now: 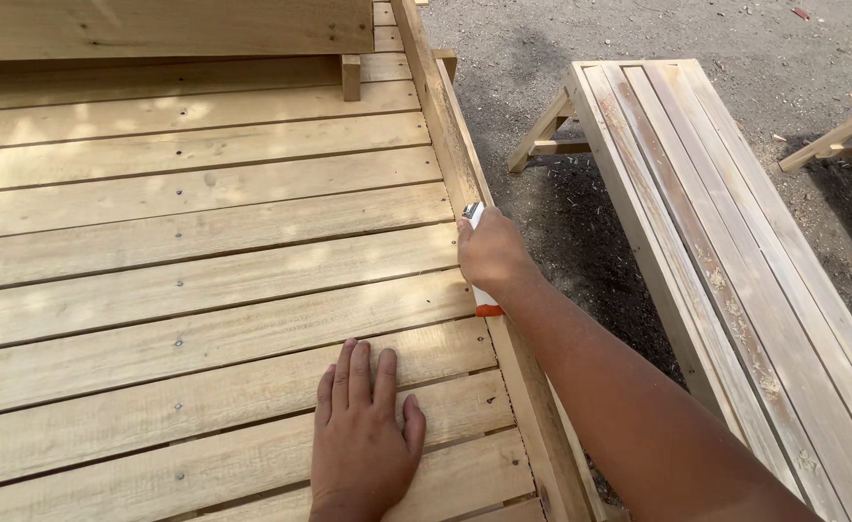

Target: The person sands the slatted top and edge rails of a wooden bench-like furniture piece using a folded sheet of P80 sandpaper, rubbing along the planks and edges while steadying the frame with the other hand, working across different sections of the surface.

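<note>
Wooden slats (203, 261) under flat left hand (363, 435) — right hand's (491, 253) fingers grip a white-orange tool (481, 290).

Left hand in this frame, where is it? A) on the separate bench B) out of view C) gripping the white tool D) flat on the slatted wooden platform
D: the left hand lies palm-down, fingers spread, on the pale slatted wooden platform, while the right hand holds the white tool with an orange end at the platform's edge rail.

A second slatted wooden frame (735, 251) stands to the right on splayed legs, its slats streaked with brown residue. It rests on dark, gritty ground (580, 222). Another timber piece (837, 140) shows at the right edge.
</note>
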Demonstrator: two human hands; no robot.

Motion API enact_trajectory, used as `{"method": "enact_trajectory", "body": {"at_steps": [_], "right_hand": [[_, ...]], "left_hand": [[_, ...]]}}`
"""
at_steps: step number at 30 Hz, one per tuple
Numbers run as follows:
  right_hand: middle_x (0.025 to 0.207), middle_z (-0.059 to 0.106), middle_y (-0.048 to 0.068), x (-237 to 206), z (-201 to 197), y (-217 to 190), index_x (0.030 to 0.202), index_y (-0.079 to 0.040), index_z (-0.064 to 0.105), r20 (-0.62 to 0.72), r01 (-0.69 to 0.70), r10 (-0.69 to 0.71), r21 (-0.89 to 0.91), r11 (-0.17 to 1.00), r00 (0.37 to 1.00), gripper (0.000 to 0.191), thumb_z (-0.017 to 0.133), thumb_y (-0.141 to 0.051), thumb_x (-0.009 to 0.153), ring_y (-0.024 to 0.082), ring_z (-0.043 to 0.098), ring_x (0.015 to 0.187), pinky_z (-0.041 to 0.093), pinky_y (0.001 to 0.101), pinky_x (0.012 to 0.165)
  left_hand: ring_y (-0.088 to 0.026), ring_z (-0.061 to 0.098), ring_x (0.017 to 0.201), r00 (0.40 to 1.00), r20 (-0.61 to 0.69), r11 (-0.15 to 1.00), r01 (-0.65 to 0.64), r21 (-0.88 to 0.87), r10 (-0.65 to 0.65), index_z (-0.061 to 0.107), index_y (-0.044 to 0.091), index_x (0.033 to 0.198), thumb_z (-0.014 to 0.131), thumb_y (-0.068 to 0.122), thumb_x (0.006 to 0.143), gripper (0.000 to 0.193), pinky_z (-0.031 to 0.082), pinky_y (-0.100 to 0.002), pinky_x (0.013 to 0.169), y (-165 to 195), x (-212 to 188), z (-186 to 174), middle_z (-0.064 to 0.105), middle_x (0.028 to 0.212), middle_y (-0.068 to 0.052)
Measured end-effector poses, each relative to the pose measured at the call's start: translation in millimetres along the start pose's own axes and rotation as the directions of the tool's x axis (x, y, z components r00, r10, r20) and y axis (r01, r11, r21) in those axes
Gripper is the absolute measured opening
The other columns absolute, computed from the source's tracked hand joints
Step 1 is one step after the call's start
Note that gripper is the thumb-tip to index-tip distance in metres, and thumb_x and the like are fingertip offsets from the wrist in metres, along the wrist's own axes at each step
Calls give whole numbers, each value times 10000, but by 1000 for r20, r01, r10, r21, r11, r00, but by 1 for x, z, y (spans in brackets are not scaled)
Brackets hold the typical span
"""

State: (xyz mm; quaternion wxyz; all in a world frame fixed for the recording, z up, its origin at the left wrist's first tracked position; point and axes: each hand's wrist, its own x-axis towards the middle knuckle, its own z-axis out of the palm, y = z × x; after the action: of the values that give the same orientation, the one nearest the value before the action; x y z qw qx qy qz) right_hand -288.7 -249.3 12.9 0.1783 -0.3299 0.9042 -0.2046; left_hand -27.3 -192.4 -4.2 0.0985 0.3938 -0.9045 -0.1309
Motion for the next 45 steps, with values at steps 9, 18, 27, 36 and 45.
{"method": "enact_trajectory", "body": {"at_steps": [9, 18, 27, 36, 45], "right_hand": [[1155, 664, 263, 20, -2, -14, 1235, 38, 557, -26, -18, 18, 20, 1000, 999, 443, 518, -362, 1047, 419, 690, 1049, 557, 498, 911], [1037, 682, 255, -167, -19, 53, 1116, -11, 488, 97, -86, 85, 5, 996, 992, 347, 455, -352, 1066, 390, 728, 914, 589, 503, 782], [877, 676, 242, -328, -29, 112, 1073, 1, 477, 114, -142, 146, -45, 989, 983, 372, 474, -369, 1042, 405, 713, 774, 557, 514, 698], [852, 702, 242, -322, -31, 104, 1099, -1, 489, 162, -220, 229, -70, 973, 960, 393, 459, -388, 1038, 395, 727, 791, 574, 499, 724], [1035, 684, 261, -111, -11, 33, 1171, 14, 505, 58, -71, 75, -65, 995, 996, 378, 484, -345, 1055, 409, 714, 948, 571, 503, 839]], "left_hand": [[-347, 212, 1534, 994, 110, 997, 15, 71, -23, 406, 68, 1509, 389, 421, 944, 667, 154, -485, 1181, 0, 0, 0, 329, 1593, -228], [-309, 220, 1510, 999, 35, 995, 16, 100, -20, 388, 71, 1498, 399, 436, 963, 648, 159, -466, 1219, 1, -5, 0, 343, 1567, -210], [-318, 270, 1516, 998, -58, 999, -12, 34, 14, 433, 66, 1493, 432, 400, 980, 612, 189, -464, 1241, 0, -13, 5, 379, 1577, -205], [-298, 260, 1521, 1000, -16, 997, 5, 79, -3, 411, 67, 1503, 398, 407, 980, 623, 185, -462, 1239, 0, -9, 5, 375, 1572, -194], [-309, 189, 1507, 990, 135, 997, 35, 74, -45, 374, 85, 1544, 360, 423, 964, 672, 149, -476, 1210, 2, -1, -5, 311, 1618, -209]]}}
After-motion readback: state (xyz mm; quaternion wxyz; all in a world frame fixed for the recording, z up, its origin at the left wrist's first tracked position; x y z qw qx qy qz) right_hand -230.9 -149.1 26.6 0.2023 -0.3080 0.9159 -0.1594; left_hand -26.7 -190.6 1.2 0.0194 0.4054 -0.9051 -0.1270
